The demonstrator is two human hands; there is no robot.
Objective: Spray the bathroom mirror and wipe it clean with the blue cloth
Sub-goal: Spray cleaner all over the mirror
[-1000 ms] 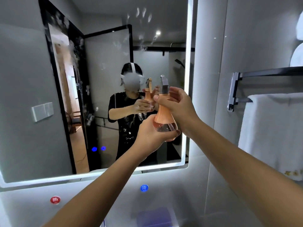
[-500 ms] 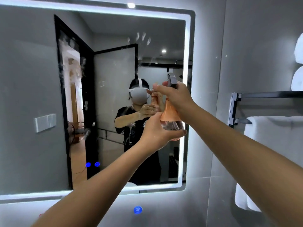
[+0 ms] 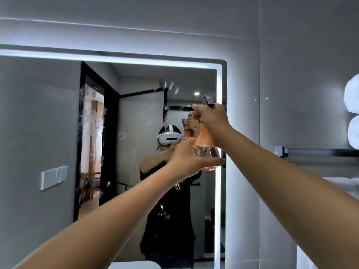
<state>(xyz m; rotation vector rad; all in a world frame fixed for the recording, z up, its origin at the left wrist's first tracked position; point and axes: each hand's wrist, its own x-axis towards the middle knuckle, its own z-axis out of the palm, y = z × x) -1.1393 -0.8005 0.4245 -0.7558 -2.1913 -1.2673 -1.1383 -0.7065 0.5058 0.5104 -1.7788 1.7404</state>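
The lit-edged bathroom mirror [image 3: 48, 123] fills the left and middle of the view, with white smears and fingerprints near its upper middle and along the reflected door frame. An orange pear-shaped spray bottle [image 3: 206, 140] with a grey nozzle is raised in front of the mirror's right side. My right hand [image 3: 212, 116] grips its neck just under the nozzle. My left hand [image 3: 189, 159] cups the bottle's round base from below and the left. A little clear liquid sits in the base. The blue cloth is not in view.
A black towel rail [image 3: 314, 152] is fixed to the grey wall on the right, with a white towel [image 3: 343, 184] hanging under it and rolled white towels [image 3: 352, 113] above. The mirror reflects a person and an open door.
Both hands have lifted the bottle higher against the mirror, and my view has tilted upward, bringing the mirror's top edge into sight and dropping the lower wall buttons out of frame.
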